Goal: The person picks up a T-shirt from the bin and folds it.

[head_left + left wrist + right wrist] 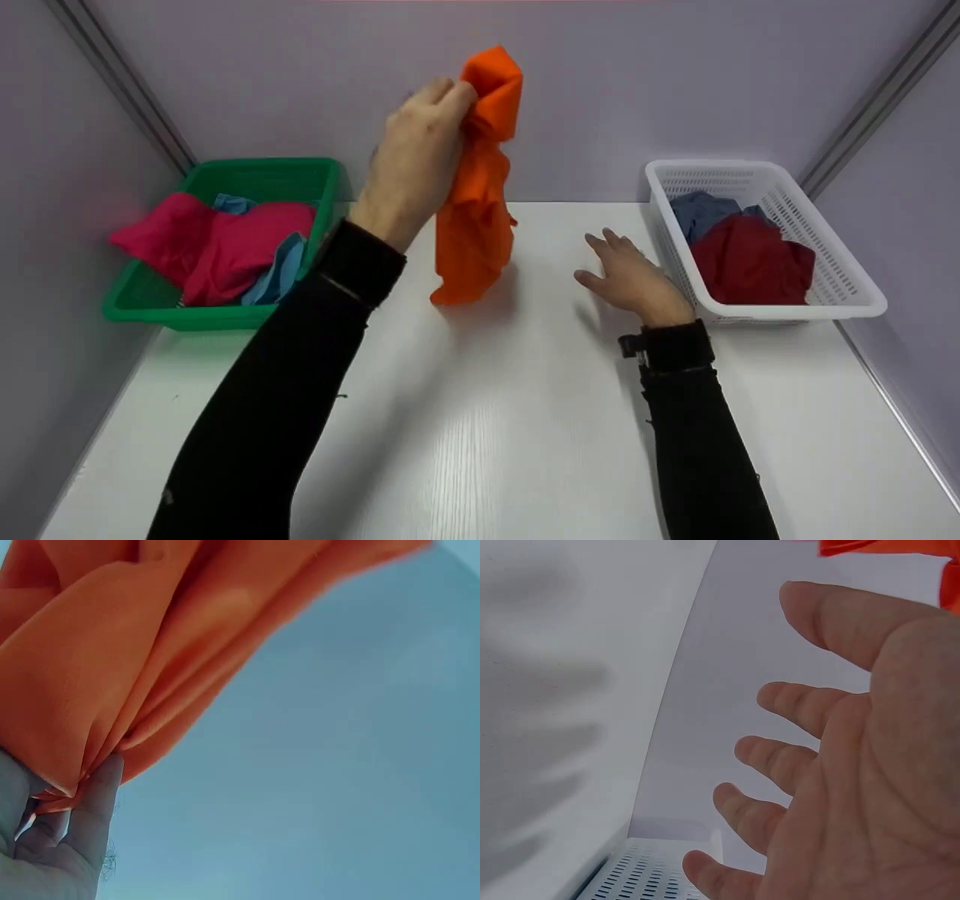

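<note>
My left hand pinches an orange cloth and holds it up over the middle of the table. Its folds hang down below the fingers, with the lower edge close over the white tabletop. In the left wrist view, gathered orange fabric runs out from between the thumb and fingers. To the right, my right hand hovers over the table beside the white basket, fingers spread and nothing in it. The right wrist view shows that palm bare, with a bit of orange cloth at the top.
At the left a green basket holds pink cloth and blue cloth, the pink spilling over its rim. A white perforated basket at the right contains dark red cloth and grey-blue cloth. Pale walls enclose the table.
</note>
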Demonstrator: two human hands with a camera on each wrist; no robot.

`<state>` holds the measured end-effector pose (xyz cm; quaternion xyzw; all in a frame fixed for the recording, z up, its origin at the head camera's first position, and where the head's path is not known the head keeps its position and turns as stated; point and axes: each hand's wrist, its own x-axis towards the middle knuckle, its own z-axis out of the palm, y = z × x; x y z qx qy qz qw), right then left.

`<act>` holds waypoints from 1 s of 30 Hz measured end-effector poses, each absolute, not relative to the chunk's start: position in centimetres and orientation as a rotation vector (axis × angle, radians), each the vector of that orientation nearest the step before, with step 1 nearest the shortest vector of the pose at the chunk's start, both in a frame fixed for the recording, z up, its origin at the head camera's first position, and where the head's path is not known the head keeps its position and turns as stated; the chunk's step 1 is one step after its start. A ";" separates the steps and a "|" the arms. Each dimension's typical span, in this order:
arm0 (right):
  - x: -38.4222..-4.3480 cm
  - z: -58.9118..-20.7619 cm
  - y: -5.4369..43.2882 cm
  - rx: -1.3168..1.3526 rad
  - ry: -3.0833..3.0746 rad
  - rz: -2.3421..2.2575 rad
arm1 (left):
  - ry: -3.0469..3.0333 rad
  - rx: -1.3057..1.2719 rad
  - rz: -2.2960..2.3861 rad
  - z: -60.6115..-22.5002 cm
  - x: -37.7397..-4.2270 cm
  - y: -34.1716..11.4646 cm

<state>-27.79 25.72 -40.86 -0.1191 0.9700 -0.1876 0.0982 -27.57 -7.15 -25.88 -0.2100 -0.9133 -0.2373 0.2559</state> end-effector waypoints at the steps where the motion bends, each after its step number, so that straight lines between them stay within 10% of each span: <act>1: -27.8 -40.9 25.7 -0.351 2.870 -0.554 | -2.502 -0.588 -0.652 -26.8 -27.7 -6.7; 19: -28.0 -41.1 24.8 -0.440 2.844 -0.595 | -2.795 -0.759 -0.622 -40.3 -28.5 -3.6; 30: -27.8 -41.3 23.3 -0.545 2.858 -0.601 | -2.810 -0.754 -0.463 -40.9 -27.5 -4.6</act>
